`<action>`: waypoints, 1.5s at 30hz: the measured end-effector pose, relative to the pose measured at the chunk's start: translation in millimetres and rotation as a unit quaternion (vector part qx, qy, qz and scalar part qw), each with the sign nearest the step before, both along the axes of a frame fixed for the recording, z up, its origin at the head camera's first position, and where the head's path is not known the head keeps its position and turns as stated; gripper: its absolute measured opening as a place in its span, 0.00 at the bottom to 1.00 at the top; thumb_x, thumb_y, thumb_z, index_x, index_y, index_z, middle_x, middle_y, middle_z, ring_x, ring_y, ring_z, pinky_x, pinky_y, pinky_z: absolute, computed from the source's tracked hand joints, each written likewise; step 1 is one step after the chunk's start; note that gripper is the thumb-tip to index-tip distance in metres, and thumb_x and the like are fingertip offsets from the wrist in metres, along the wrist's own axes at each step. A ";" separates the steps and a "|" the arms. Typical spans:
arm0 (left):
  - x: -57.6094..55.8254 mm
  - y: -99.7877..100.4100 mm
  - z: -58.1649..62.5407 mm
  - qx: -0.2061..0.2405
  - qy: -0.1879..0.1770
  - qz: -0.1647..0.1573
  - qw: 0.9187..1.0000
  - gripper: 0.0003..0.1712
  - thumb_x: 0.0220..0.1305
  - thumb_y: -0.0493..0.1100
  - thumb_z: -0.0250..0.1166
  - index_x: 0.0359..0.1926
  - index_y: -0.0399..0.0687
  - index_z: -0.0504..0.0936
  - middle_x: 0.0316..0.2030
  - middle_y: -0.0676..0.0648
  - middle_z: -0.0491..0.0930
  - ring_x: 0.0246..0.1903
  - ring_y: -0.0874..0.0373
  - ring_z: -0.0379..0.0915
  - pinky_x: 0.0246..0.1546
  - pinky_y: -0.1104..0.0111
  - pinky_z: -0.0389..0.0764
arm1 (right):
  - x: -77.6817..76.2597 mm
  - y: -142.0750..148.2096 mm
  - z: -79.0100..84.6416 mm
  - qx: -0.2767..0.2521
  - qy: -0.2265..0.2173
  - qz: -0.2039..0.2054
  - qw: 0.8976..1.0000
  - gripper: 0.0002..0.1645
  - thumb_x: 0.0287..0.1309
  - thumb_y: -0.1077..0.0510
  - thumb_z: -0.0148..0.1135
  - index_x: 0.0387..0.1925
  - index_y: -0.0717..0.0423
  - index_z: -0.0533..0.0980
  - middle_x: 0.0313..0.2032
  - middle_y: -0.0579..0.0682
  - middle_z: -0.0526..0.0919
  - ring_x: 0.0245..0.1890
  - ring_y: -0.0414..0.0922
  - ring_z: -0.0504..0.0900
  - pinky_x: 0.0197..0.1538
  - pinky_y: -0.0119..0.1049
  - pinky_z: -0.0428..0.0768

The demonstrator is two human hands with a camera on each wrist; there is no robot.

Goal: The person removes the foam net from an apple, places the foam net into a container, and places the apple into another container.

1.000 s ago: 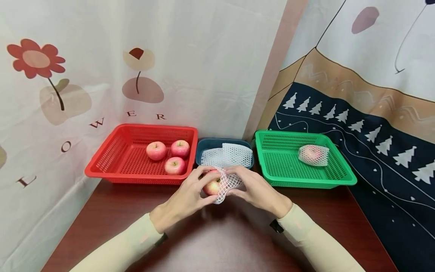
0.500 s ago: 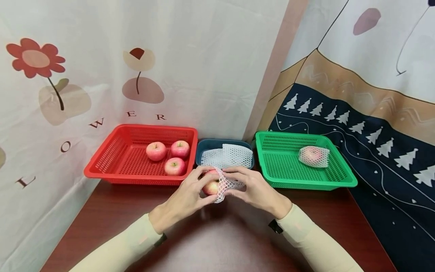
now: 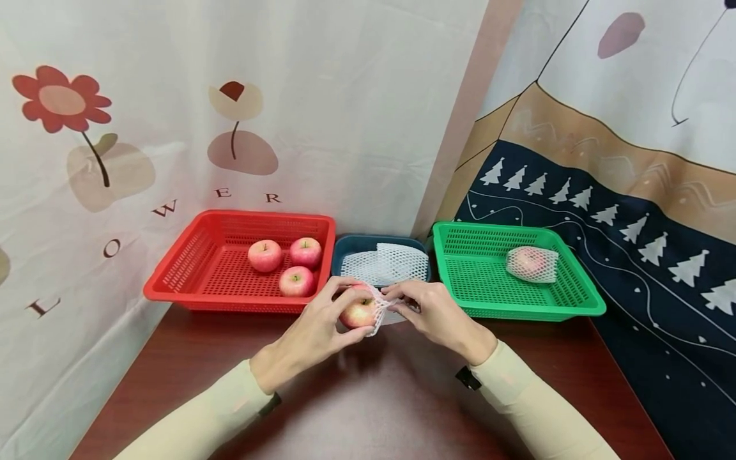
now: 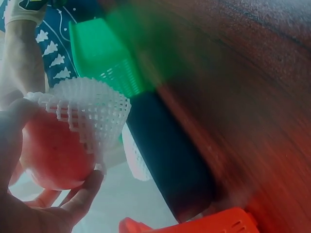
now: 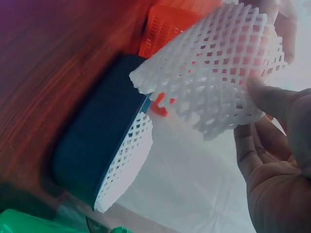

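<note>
Over the table, my left hand grips an apple from the left, fingers above and thumb below. A white foam net sleeve covers the apple's right side, and its loose end trails off to the right. My right hand pinches the net between thumb and fingers. In the left wrist view the bare red side of the apple faces the camera, with the net's edge across its upper part. The right wrist view shows red skin through the mesh.
Several things stand behind the hands: a red basket with three bare apples, a dark blue tray of foam nets, and a green basket with one netted apple. Curtains hang behind the table.
My right fingers have shifted on the net and now pinch it more narrowly near the apple. More of the apple's face shows at the left hand. Baskets and tray stay put.
</note>
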State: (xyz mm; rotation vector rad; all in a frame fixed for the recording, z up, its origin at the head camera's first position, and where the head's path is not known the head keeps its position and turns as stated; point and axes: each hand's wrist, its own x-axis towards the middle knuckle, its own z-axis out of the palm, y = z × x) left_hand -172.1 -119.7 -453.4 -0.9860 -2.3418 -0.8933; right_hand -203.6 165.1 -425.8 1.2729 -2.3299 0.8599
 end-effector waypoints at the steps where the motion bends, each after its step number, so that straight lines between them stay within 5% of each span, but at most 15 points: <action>1: 0.1 -0.4 0.7 0.003 0.000 0.001 1.000 0.35 0.64 0.48 0.90 0.69 0.56 0.86 0.68 0.44 0.81 0.68 0.51 0.80 0.58 0.63 0.94 | -0.2 0.3 0.9 0.003 -0.004 -0.004 1.000 0.14 0.68 0.69 0.82 0.51 0.56 0.91 0.55 0.52 0.98 0.52 0.47 0.99 0.49 0.37 0.96; 10: -0.3 -8.0 7.2 0.018 -0.008 0.018 1.000 0.35 0.65 0.47 0.89 0.70 0.55 0.86 0.67 0.44 0.80 0.66 0.52 0.81 0.53 0.62 0.95 | -2.3 2.6 8.3 0.043 -0.033 -0.050 0.997 0.12 0.72 0.68 0.79 0.52 0.55 0.89 0.46 0.49 0.97 0.34 0.38 0.86 0.41 0.30 0.90; 16: -0.7 -13.0 8.7 0.016 -0.005 0.031 0.999 0.37 0.64 0.47 0.89 0.71 0.55 0.85 0.69 0.42 0.80 0.68 0.48 0.81 0.57 0.57 0.96 | -4.0 2.3 12.0 0.058 -0.054 -0.070 0.994 0.17 0.71 0.66 0.81 0.58 0.56 0.89 0.50 0.50 0.97 0.40 0.40 0.90 0.48 0.34 0.95; 30: -1.6 -25.4 13.1 0.006 0.001 0.057 0.998 0.38 0.60 0.48 0.90 0.70 0.54 0.86 0.68 0.42 0.81 0.66 0.48 0.80 0.55 0.55 0.95 | -12.5 -0.8 17.1 0.068 -0.020 -0.090 0.993 0.15 0.72 0.66 0.80 0.57 0.58 0.92 0.53 0.54 0.97 0.51 0.48 0.95 0.55 0.46 0.95; 45: 0.6 -33.8 19.2 0.008 -0.004 0.074 0.997 0.39 0.61 0.49 0.89 0.71 0.55 0.85 0.67 0.43 0.81 0.65 0.50 0.80 0.55 0.55 0.95 | -33.1 -15.5 31.7 0.067 -0.020 -0.119 0.990 0.12 0.76 0.64 0.77 0.57 0.62 0.92 0.49 0.57 0.94 0.45 0.49 0.93 0.51 0.46 0.95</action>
